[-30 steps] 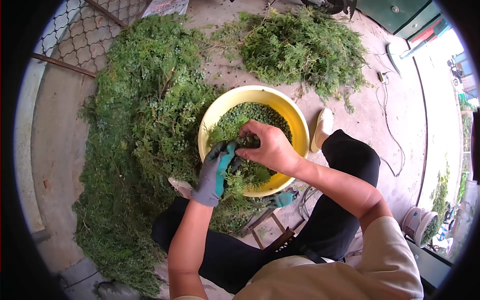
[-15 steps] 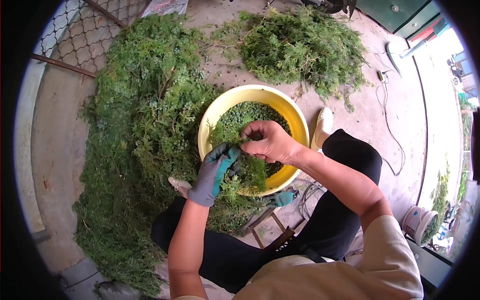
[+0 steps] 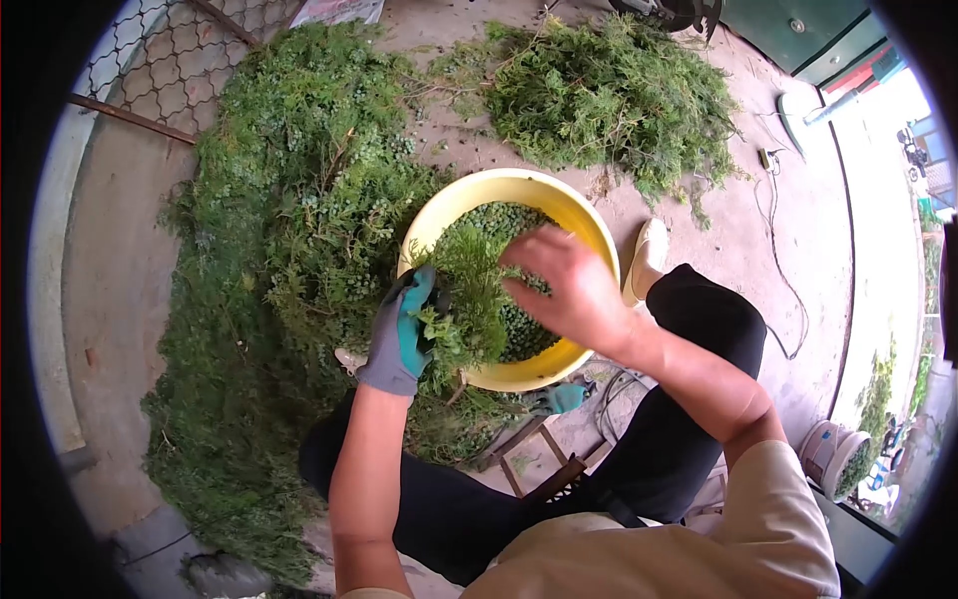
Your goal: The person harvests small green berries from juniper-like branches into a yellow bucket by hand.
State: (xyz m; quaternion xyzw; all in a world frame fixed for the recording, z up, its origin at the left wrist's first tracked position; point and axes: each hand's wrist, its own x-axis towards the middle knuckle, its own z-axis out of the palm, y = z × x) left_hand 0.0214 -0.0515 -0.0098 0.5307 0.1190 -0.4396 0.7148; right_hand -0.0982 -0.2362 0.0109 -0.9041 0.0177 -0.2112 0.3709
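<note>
A yellow tub [image 3: 595, 238] holds many small round green berries [image 3: 526, 339]. My left hand [image 3: 402, 329], in a grey and teal glove, is closed round a leafy green sprig [image 3: 473, 290] at the tub's left rim. The sprig spreads over the berries. Bare and slightly blurred, my right hand [image 3: 569, 285] is above the right part of the tub, its fingers apart and nothing visible between them.
A long heap of cut branches [image 3: 299, 210] lies left of the tub, and another pile [image 3: 619, 100] lies beyond it. A spare glove [image 3: 564, 398] is by the tub's near edge. At the right are a cable [image 3: 783, 260] and a bucket [image 3: 833, 454].
My right hand has come away from the sprig, moved right, and its fingers have opened. My left hand has shifted slightly left, still with the sprig.
</note>
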